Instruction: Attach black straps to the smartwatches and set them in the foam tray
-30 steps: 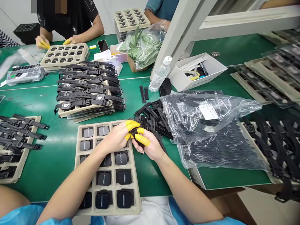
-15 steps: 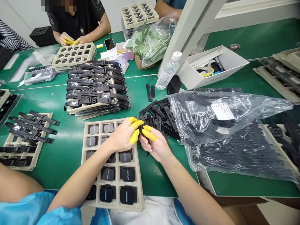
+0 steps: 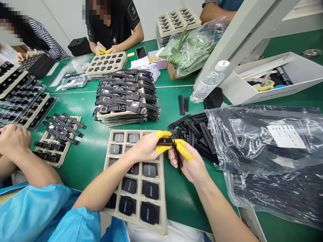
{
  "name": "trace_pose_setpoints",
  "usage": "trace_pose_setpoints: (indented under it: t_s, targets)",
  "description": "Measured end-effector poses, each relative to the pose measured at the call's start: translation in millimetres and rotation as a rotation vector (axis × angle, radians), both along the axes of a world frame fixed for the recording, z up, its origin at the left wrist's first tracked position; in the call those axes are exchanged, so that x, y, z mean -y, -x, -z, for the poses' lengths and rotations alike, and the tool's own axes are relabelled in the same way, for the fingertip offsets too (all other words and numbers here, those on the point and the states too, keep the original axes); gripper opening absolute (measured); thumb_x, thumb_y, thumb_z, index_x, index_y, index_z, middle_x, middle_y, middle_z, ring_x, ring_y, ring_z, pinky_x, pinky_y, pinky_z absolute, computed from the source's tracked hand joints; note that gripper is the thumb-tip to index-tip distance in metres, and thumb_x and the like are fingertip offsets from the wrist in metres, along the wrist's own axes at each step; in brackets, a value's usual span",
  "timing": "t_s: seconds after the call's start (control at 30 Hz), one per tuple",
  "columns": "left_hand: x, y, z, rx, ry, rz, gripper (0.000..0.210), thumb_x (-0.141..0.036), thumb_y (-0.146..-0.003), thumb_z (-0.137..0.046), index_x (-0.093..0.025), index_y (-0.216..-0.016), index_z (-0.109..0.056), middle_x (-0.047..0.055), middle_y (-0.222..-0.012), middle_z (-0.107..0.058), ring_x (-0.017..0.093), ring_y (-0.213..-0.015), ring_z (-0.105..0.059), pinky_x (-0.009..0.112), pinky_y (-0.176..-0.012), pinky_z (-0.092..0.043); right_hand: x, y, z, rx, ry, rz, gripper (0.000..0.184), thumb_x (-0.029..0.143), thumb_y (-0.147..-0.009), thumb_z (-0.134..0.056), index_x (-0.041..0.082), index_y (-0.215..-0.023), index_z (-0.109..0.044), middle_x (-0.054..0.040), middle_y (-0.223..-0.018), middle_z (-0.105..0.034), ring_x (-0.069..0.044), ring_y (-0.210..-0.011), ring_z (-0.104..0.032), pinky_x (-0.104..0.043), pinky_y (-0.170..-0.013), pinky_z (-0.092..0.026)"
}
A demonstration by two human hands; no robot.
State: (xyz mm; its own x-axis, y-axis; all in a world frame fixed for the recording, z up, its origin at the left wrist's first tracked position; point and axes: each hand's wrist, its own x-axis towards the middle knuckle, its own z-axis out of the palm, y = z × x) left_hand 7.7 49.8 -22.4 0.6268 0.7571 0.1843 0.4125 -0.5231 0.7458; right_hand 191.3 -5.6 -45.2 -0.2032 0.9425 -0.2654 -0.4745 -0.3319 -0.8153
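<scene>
A shallow beige moulded tray with square compartments (image 3: 162, 201) is jutting slightly over the near edge of the green worktop (image 3: 186, 205), and rounded-square black pieces (image 3: 149, 213) are sitting in its pockets (several on the left are hiding under a forearm). Above its right side, the bare left hand with yellow finger covers (image 3: 148, 146) is pinching a small glossy black piece (image 3: 164, 142), its grip clamped on it. The bare right hand with yellow finger covers (image 3: 193, 164) is closing its grip on the other end, where a dark strap (image 3: 179, 163) is hanging down.

Just beyond, loose black ribbed straps (image 3: 193, 131) are lying heaped against a clear plastic bag (image 3: 252, 134) full of dark strips, which is spreading along the worktop's right side. Behind it, a white open-topped box (image 3: 252, 97) is holding a yellow ring and blue and black items.

As for writing, the rounded-square pieces are bearing pale lettering, too small to read surely. A white rectangular label (image 3: 287, 136) is showing blurred lines on the bag, and a clear plastic bottle (image 3: 208, 84) is wearing an illegible wrapper.
</scene>
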Motion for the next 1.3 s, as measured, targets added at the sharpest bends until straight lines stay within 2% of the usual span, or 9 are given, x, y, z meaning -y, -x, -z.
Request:
trace_pose_setpoints:
  t_s: [0.1, 0.27, 0.37, 0.47, 0.53, 0.63, 0.83, 1.1, 1.3]
  targets:
    - [1, -5, 1.3, 0.270, 0.054, -0.091, 0.022, -0.038, -0.099, -0.061, -0.017, -0.106, -0.065, 0.012, -0.109, -0.071, 0.023, -0.106, -0.069, 0.036, -0.091, -0.058, 1, 1, 0.4, 0.008, -0.049, -0.035, 0.042, 0.062, -0.090, -0.073, 0.023, -0.084, -0.059, 0.0049, -0.061, -0.047, -0.012, -0.050, -0.041, -0.026, -0.045, -0.039]
    - [-9, -4, -4.6, 0.766, 0.406, -0.531, 0.044, -0.056, -0.095, -0.066, -0.020, -0.116, -0.053, 0.010, -0.116, -0.073, 0.019, -0.086, -0.075, 0.028, -0.069, -0.062, -1, -8, 2.8, 0.091, 0.068, -0.315, 0.047, 0.066, -0.088, -0.072, 0.021, -0.081, -0.058, 0.0063, -0.061, -0.042, -0.008, -0.046, -0.029, -0.023, -0.041, -0.029]
    - [-14, -1, -2.6, 0.866, 0.482, -0.660, 0.051, -0.059, -0.093, -0.068, -0.022, -0.120, -0.045, 0.009, -0.119, -0.074, 0.015, -0.068, -0.074, 0.028, -0.062, -0.062, -4, -15, 6.0, 0.210, 0.051, -0.202, 0.045, 0.063, -0.085, -0.076, 0.023, -0.081, -0.058, 0.0055, -0.062, -0.045, -0.009, -0.046, -0.033, -0.024, -0.041, -0.031]
    - [-8, -6, 3.8, 0.674, 0.520, -0.418, 0.039, -0.046, -0.098, -0.061, -0.021, -0.127, -0.051, 0.013, -0.128, -0.072, 0.017, -0.072, -0.076, 0.033, -0.069, -0.065, -4, -15, 5.6, 0.269, -0.023, -0.016, 0.039, 0.058, -0.085, -0.079, 0.025, -0.086, -0.059, 0.0019, -0.067, -0.056, -0.012, -0.048, -0.045, -0.027, -0.044, -0.037]
    - [0, -11, 7.3, 0.414, 0.372, -0.193, 0.032, -0.032, -0.101, -0.054, -0.019, -0.130, -0.059, 0.013, -0.136, -0.069, 0.023, -0.099, -0.078, 0.039, -0.092, -0.064, -2, -12, 3.4, 0.244, -0.044, -0.011, 0.036, 0.058, -0.086, -0.077, 0.026, -0.087, -0.060, 0.0004, -0.068, -0.059, -0.014, -0.048, -0.047, -0.029, -0.044, -0.039]
    - [9, -16, 8.7, 0.067, 0.103, -0.001, 0.043, -0.014, -0.098, -0.044, -0.016, -0.138, -0.061, 0.012, -0.147, -0.061, 0.024, -0.139, -0.058, 0.038, -0.119, -0.048, 4, -9, 2.4, 0.185, -0.041, -0.052, 0.035, 0.059, -0.087, -0.076, 0.027, -0.087, -0.062, 0.0006, -0.062, -0.055, -0.015, -0.046, -0.042, -0.030, -0.042, -0.035]
    - [7, -15, 6.8, -0.180, -0.019, 0.089, 0.054, -0.005, -0.098, -0.035, -0.011, -0.149, -0.054, 0.012, -0.150, -0.058, 0.018, -0.145, -0.051, 0.031, -0.123, -0.043, 8, -14, 13.7, 0.156, -0.018, -0.147, 0.029, 0.052, -0.090, -0.075, 0.026, -0.085, -0.064, 0.0016, -0.053, -0.048, -0.015, -0.046, -0.038, -0.030, -0.043, -0.032]
    - [5, -15, 7.9, -0.214, -0.098, 0.113, 0.053, -0.004, -0.097, -0.036, -0.006, -0.146, -0.055, 0.016, -0.145, -0.062, 0.021, -0.145, -0.051, 0.034, -0.123, -0.043, 7, -9, 14.8, 0.072, -0.011, -0.070, 0.028, 0.050, -0.089, -0.076, 0.026, -0.080, -0.063, 0.0028, -0.051, -0.043, -0.013, -0.045, -0.033, -0.027, -0.042, -0.027]
    - [9, -16, 2.8, -0.206, -0.066, 0.065, 0.051, -0.007, -0.099, -0.035, -0.007, -0.147, -0.053, 0.016, -0.147, -0.059, 0.020, -0.143, -0.052, 0.033, -0.122, -0.044, 9, -5, 0.5, 0.011, 0.025, -0.069, 0.031, 0.047, -0.093, -0.074, 0.023, -0.078, -0.060, 0.0027, -0.056, -0.044, -0.011, -0.051, -0.035, -0.025, -0.047, -0.031]
